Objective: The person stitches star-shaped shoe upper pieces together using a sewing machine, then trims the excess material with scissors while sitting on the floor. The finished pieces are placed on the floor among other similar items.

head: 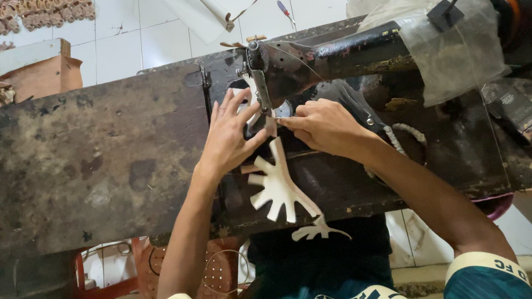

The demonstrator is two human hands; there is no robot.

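We press our spread left hand (228, 137) on the white cutout (280, 187); our right hand (323, 125), at three o'clock, pinches it on the desk (96, 161).

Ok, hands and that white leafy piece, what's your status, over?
Left hand flat, pressing the white cut-out piece at the sewing machine needle. Right hand pinching its edge. Nothing blocking.

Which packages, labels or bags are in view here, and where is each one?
Small flat packet: on the table's right side, rectangular, dark with a lighter end.
Clear plastic bag: draped over the sewing machine's arm, crumpled, see-through.
Cardboard box: on the floor beyond the table, upper left, brown, open.
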